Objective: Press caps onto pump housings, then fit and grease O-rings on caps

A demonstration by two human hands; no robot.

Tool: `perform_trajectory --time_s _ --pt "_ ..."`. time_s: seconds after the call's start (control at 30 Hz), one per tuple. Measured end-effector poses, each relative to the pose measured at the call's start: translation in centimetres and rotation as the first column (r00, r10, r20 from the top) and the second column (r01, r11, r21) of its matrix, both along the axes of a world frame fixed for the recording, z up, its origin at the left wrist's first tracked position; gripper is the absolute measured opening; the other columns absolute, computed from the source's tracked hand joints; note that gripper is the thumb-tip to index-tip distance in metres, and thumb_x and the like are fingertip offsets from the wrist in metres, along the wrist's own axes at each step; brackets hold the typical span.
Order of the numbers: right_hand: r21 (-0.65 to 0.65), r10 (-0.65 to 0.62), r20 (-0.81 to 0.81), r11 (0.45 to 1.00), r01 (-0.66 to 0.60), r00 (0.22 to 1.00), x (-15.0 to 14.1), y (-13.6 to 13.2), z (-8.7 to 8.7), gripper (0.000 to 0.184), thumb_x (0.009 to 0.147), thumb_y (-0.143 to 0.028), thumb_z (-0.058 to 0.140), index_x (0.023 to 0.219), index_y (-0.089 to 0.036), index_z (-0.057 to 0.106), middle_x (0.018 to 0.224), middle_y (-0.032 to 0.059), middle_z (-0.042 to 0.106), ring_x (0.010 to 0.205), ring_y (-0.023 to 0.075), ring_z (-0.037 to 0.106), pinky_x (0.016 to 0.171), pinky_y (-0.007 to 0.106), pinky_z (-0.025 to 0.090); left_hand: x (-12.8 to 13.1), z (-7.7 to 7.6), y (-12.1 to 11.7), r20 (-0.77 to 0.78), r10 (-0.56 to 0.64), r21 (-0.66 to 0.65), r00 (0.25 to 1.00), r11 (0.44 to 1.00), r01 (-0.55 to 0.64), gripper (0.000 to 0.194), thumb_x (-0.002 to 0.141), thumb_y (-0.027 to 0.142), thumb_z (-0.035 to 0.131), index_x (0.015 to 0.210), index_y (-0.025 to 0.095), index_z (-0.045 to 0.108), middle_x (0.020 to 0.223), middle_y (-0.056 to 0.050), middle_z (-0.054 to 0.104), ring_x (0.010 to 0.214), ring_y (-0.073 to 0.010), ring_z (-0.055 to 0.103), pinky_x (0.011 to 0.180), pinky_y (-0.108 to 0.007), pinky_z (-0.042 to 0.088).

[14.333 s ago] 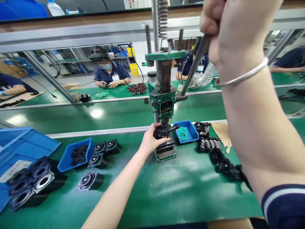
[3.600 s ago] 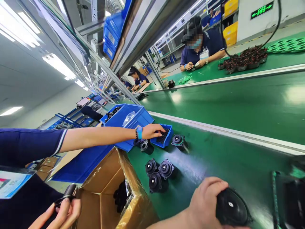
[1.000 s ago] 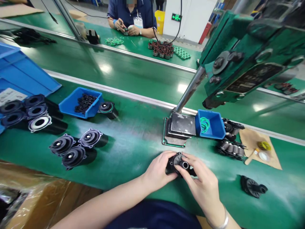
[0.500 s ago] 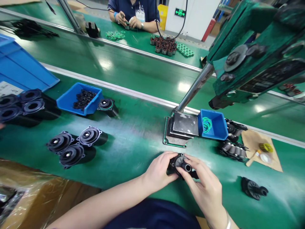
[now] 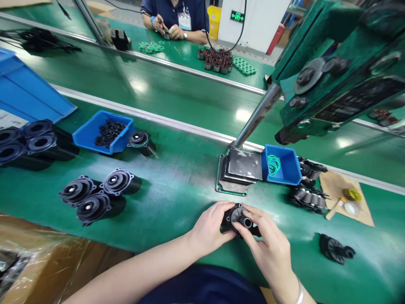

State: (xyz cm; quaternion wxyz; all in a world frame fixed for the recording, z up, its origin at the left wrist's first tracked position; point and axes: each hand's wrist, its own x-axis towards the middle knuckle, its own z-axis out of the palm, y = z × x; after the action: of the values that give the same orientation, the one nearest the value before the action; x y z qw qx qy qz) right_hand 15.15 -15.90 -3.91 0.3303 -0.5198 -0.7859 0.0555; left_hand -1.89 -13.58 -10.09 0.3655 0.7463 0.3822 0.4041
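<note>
Both my hands hold one black plastic pump part (image 5: 238, 217) just above the green table near its front edge. My left hand (image 5: 211, 226) wraps round its left side. My right hand (image 5: 267, 245) pinches a short black tube on top of it with thumb and fingers. Directly behind the hands stands the grey base plate (image 5: 242, 165) of a green hand press (image 5: 329, 80). A small blue tray with green rings (image 5: 280, 164) sits to the right of that plate.
Three black round housings (image 5: 95, 194) lie at the left, with a blue tray of small black parts (image 5: 104, 134) and one more housing (image 5: 141, 141) behind. More black parts (image 5: 335, 249) lie at the right. A cardboard box (image 5: 38, 261) is at lower left. A person works across the belt.
Over the last second my hands stay in place on the black part, fingers shifting slightly on its tube. Earlier I worked the press lever, then reached towards the housings at the left.
</note>
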Motion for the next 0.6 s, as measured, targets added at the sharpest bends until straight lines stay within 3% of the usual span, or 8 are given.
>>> perform_trajectory --time_s 0.13,0.23,0.33,0.43,0.5,0.57,0.6 --pt "-0.003 -0.012 -0.032 1.0 0.012 0.999 -0.3 -0.1 -0.6 0.023 0.089 -0.026 0.067 0.107 -0.017 0.056 0.108 0.0072 0.066 0.104 0.0142 0.067 0.09 0.024 0.058 0.0 -0.2 0.1 -0.018 -0.064 0.066 0.998 0.996 0.065 0.073 0.076 0.013 0.072 0.139 0.025 0.037 0.132 -0.012 0.056 0.124 -0.0265 0.058 0.103 -0.043 0.053" --pt "-0.042 -0.067 -0.076 0.997 0.063 0.995 -0.3 -0.4 -1.2 0.029 0.092 -0.034 0.061 0.114 -0.017 0.052 0.105 0.0064 0.066 0.096 0.0131 0.069 0.082 0.023 0.06 0.1 -0.4 0.1 -0.049 -0.091 0.144 0.995 0.985 0.097 0.067 0.078 0.011 0.069 0.137 0.029 0.041 0.132 -0.011 0.055 0.122 -0.0248 0.059 0.101 -0.04 0.055" --pt "-0.135 0.005 -0.038 0.991 -0.011 0.999 0.9 0.2 0.2 0.05 0.09 -0.047 0.061 0.127 -0.017 0.047 0.113 0.0092 0.066 0.1 0.0162 0.069 0.084 0.027 0.062 -0.4 0.8 0.3 -0.078 -0.062 0.204 0.995 0.976 0.077 0.063 0.077 0.016 0.072 0.132 0.029 0.046 0.123 -0.01 0.06 0.112 -0.024 0.065 0.093 -0.038 0.058" --pt "-0.111 0.091 -0.046 0.989 -0.096 0.995 3.5 1.9 5.8 0.061 0.086 -0.052 0.064 0.133 -0.017 0.047 0.122 0.0127 0.064 0.11 0.0194 0.067 0.092 0.032 0.06 -1.2 4.4 1.8 -0.055 -0.041 0.265 0.998 0.963 0.054 0.062 0.074 0.019 0.075 0.13 0.028 0.05 0.122 -0.009 0.062 0.109 -0.024 0.066 0.09 -0.036 0.059" --pt "0.113 -0.003 -0.157 0.993 0.021 0.988 5.3 3.7 11.6 0.046 0.088 -0.04 0.064 0.127 -0.016 0.054 0.121 0.0147 0.064 0.109 0.0184 0.067 0.094 0.031 0.058 -1.5 7.6 3.8 -0.019 -0.016 0.298 1.0 0.954 0.021 0.06 0.074 0.02 0.076 0.129 0.027 0.051 0.121 -0.009 0.063 0.11 -0.0236 0.066 0.093 -0.037 0.057" --pt "0.35 -0.063 -0.325 0.919 0.182 0.944 6.5 6.2 18.0 0.04 0.088 -0.032 0.057 0.122 -0.01 0.06 0.123 0.0172 0.063 0.106 0.017 0.067 0.089 0.029 0.054 -1.3 10.3 6.4 -0.008 0.02 0.292 1.0 0.956 -0.017 0.056 0.073 0.024 0.078 0.124 0.025 0.055 0.116 -0.007 0.066 0.109 -0.0235 0.066 0.096 -0.038 0.054" --pt "0.443 -0.085 -0.373 0.858 0.258 0.924 6.7 7.7 21.2 0.047 0.087 -0.035 0.05 0.124 -0.008 0.059 0.133 0.0163 0.057 0.106 0.016 0.067 0.081 0.026 0.051 -1.0 11.3 7.8 -0.014 0.028 0.256 1.0 0.966 -0.024 0.055 0.071 0.025 0.079 0.121 0.024 0.056 0.115 -0.007 0.068 0.108 -0.0235 0.066 0.097 -0.039 0.053"
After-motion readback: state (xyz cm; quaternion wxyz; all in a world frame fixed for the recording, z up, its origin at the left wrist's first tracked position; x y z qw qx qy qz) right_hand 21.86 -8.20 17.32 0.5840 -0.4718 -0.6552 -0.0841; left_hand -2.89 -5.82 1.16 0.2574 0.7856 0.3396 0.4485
